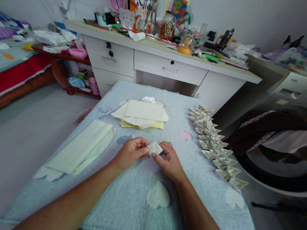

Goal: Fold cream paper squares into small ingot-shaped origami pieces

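A small folded paper (pixel 155 148), pale and diamond-shaped with creases, is held up between both hands over the middle of the cloth-covered table. My left hand (pixel 134 151) pinches its left corner between thumb and fingers. On the opposite corner, my right hand (pixel 169 160) grips it the same way, thumb in front. Beyond the hands lies a stack of cut paper sheets (pixel 145 110), cream on top with yellow ones beneath. To the left rests a larger folded bundle of pale green paper (pixel 83 147). Rows of folded paper boats (pixel 214 139) run along the right side.
A light blue patterned cloth (pixel 129 206) covers the table. Behind it stands a white desk (pixel 171 68) crowded with jars, bags and small items. A front-loading washing machine (pixel 290 96) with its door open and clothes hanging out is at right; a bed (pixel 8 71) is at left.
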The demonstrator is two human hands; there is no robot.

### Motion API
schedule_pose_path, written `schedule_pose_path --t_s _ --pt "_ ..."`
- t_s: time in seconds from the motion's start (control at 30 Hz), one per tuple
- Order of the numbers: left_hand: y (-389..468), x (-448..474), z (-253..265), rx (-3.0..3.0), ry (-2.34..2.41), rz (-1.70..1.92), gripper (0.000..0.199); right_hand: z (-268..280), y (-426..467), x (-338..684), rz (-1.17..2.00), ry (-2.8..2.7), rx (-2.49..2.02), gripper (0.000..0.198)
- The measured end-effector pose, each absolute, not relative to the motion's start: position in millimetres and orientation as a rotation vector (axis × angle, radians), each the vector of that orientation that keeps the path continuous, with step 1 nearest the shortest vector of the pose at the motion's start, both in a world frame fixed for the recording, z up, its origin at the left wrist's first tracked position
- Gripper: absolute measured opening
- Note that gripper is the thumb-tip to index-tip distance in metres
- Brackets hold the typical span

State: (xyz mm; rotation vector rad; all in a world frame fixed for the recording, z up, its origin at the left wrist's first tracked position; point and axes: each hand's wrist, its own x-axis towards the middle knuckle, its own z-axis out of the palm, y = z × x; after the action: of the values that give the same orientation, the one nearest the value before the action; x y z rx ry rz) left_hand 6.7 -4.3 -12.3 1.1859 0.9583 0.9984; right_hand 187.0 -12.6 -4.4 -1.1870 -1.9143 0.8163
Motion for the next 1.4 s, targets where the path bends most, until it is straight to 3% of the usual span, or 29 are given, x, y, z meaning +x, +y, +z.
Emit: schedule_pose_path --t_s 0.5,0.7,0.87,1.0,1.07,1.27,1.4 --pt "-4.1 9.2 -12.8 1.147 0.927 1.035 0.020 -9.6 -11.8 184.5 0.798 -1.859 -1.155 0.014" --pt "-4.7 8.3 -15.0 1.334 0.982 1.009 0.014 -14.7 -13.2 182.8 1.009 -1.702 -1.078 0.006" --pt "-9.7 11.7 -12.4 1.724 1.184 1.079 0.025 -13.7 -12.0 183.3 0.708 -1.840 -1.159 0.008" --pt "-11.4 13.0 -10.5 1.952 1.153 1.037 0.008 -12.6 -11.6 184.1 0.407 -2.068 -1.287 0.014" --pt "-10.9 12.5 -12.0 2.038 1.154 1.012 0.010 -12.8 -11.8 184.7 0.327 -2.149 -1.332 0.016" --pt "-9.3 10.6 -19.9 2.160 1.170 0.925 0.016 -14.4 -13.3 187.2 0.358 -2.232 -1.377 0.029" --pt "-11.2 9.6 -20.0 2.259 1.150 0.837 0.017 -14.2 -14.5 189.9 0.427 -2.272 -1.388 0.027"
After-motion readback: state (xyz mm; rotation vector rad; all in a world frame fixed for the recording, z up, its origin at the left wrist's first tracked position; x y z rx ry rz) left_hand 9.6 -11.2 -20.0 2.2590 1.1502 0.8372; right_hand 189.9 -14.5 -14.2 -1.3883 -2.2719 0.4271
